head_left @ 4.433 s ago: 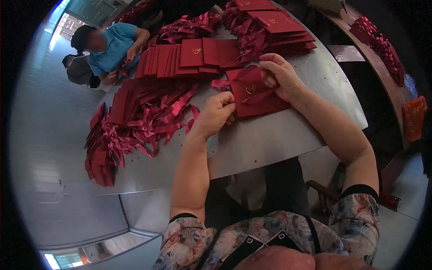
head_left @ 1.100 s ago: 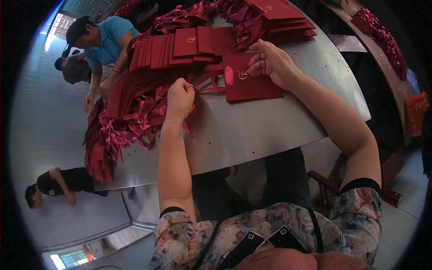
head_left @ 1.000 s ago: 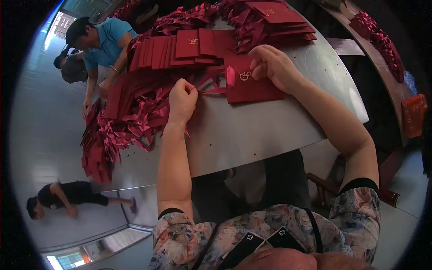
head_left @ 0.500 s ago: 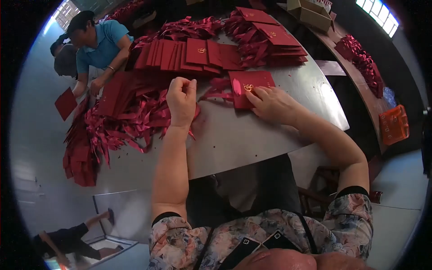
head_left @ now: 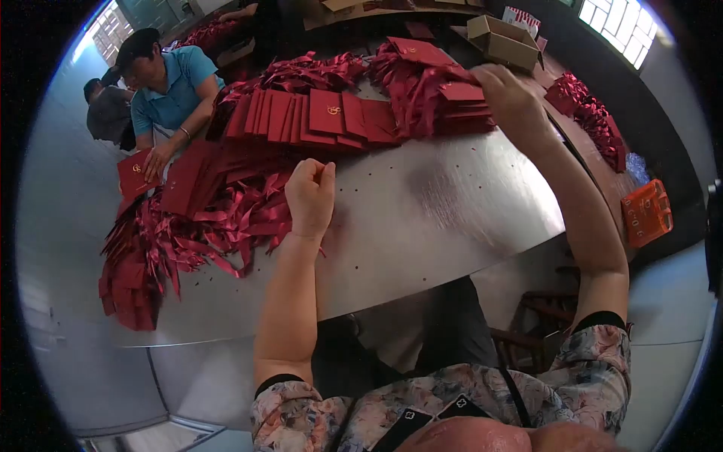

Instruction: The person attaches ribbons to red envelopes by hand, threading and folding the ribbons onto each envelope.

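Note:
My left hand (head_left: 311,197) is raised over the metal table (head_left: 392,226) with its fingers curled together; what they hold, if anything, is hidden. My right hand (head_left: 514,102) is at the stack of red bags (head_left: 463,113) at the back right, its fingertips pinched on a red bag or its ribbon, smeared by motion. Behind my left hand stands a row of red bags (head_left: 290,117) with gold print. More red bags (head_left: 188,177) with loose ribbons (head_left: 241,218) lie to the left of my left hand.
Across the table at the left, a person in a blue shirt (head_left: 177,83) handles a red bag (head_left: 135,175). Another person (head_left: 111,113) is behind. To the right, a side table carries an open cardboard box (head_left: 503,43), ribboned bags (head_left: 591,113) and an orange bag (head_left: 646,213).
The red bag that lay before me is gone from that spot. My right hand has moved up and away to the back right stack. The walking person at lower left is out of view.

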Demonstrator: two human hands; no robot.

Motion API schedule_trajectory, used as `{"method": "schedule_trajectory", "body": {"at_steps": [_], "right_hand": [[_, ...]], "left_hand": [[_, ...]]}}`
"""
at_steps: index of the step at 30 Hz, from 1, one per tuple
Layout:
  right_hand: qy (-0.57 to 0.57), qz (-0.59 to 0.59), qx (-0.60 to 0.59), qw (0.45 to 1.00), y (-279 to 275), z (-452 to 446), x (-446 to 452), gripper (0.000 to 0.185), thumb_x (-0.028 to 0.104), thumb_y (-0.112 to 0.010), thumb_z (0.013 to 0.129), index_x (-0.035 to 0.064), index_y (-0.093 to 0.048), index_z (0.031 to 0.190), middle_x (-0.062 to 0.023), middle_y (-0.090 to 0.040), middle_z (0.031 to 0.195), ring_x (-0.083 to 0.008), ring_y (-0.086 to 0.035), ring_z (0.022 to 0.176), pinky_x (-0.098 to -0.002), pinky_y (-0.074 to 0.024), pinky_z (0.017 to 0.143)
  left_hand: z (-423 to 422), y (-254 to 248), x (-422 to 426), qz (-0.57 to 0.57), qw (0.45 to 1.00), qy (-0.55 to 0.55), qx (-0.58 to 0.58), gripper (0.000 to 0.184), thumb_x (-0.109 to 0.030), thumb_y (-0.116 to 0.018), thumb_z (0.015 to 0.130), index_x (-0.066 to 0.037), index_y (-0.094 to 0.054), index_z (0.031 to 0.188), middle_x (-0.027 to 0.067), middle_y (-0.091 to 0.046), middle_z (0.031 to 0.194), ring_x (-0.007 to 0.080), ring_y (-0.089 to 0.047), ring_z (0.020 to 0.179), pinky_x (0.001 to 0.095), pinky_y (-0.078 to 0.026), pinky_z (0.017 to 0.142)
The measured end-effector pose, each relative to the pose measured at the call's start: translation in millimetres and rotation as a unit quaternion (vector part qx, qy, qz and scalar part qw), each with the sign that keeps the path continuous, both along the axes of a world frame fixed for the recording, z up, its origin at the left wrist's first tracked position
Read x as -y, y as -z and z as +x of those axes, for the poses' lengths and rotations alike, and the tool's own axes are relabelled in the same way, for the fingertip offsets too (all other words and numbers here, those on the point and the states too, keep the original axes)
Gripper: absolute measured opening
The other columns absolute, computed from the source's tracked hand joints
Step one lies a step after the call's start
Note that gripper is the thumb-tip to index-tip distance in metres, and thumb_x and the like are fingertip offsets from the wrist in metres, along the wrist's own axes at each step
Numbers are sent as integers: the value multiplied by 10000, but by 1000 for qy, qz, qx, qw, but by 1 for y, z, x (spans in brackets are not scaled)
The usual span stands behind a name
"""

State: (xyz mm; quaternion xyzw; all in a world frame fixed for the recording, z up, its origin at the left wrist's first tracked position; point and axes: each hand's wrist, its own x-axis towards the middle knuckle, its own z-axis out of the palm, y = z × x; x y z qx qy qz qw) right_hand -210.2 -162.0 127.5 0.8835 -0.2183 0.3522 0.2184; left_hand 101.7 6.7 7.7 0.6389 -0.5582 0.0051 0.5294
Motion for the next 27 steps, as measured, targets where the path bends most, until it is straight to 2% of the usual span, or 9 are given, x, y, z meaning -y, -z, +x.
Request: {"method": "schedule_trajectory", "body": {"at_steps": [7, 9, 11, 14, 20, 22, 24, 25, 27], "right_hand": [[116, -296, -74, 945, -25, 74, 115, 293, 46, -546, 899, 88, -587, 1186, -96, -588, 1054, -302, -613, 987, -352, -549, 812], [33, -18, 94, 995, 3, 94, 184, 355, 68, -563, 882, 126, -591, 1231, -99, -578, 1053, -307, -592, 1026, -367, -542, 829], [120, -195, 10, 973, 33, 110, 224, 396, 97, -577, 863, 145, -584, 1256, -117, -597, 1084, -321, -591, 1043, -403, -526, 872], [194, 194, -182, 944, 70, 117, 261, 398, 82, -552, 838, 144, -619, 1226, -147, -627, 1166, -339, -615, 1046, -423, -494, 947], [83, 226, -48, 969, 90, 113, 273, 433, 64, -579, 822, 129, -607, 1249, -153, -633, 1184, -342, -586, 1113, -409, -495, 924], [7, -68, -212, 975, 92, 103, 306, 407, 48, -532, 850, 120, -605, 1243, -160, -634, 1167, -350, -596, 1086, -404, -500, 900], [41, 269, -26, 962, 69, 106, 264, 383, 40, -496, 876, 127, -605, 1233, -162, -636, 1154, -355, -609, 1047, -402, -504, 888], [-9, 113, -48, 992, 63, 107, 247, 376, 28, -479, 889, 119, -599, 1234, -164, -634, 1157, -349, -620, 1030, -402, -505, 885], [-17, 136, -27, 990, 55, 123, 193, 368, 25, -486, 883, 106, -602, 1224, -162, -635, 1152, -349, -620, 1032, -400, -507, 883]], "left_hand": [[-16, -2, -4, 26, 999, 27, -7, 209, -83, -670, 858, -11, -520, 732, 103, -513, 687, 236, -504, 586, 350, -406, 542], [-20, -4, -5, 39, 999, 30, -5, 201, -74, -670, 854, -11, -522, 734, 103, -512, 688, 235, -506, 589, 349, -406, 542], [-22, -7, -5, 27, 998, 48, 6, 189, -68, -667, 851, -11, -526, 739, 109, -516, 692, 245, -513, 595, 352, -409, 541], [-26, -5, -5, 38, 998, 51, 5, 187, -78, -671, 849, -12, -530, 745, 114, -520, 704, 259, -518, 599, 357, -416, 544], [-43, -11, -10, 42, 994, 90, 34, 148, -71, -666, 812, -24, -541, 749, 120, -549, 750, 317, -559, 658, 402, -439, 570], [-53, -13, -16, 68, 990, 117, 40, 146, -95, -668, 811, -30, -551, 750, 117, -555, 757, 325, -568, 685, 415, -449, 589], [-59, -10, -15, 84, 984, 153, 44, 147, -119, -669, 809, -37, -562, 751, 114, -560, 765, 334, -577, 713, 428, -460, 609], [-61, -7, -14, 64, 974, 205, 68, 167, -124, -667, 822, -29, -556, 741, 127, -553, 757, 339, -571, 700, 426, -457, 612], [-65, -7, -18, 44, 963, 251, 92, 189, -129, -664, 834, -21, -549, 731, 140, -547, 749, 345, -565, 687, 425, -453, 616]]}}
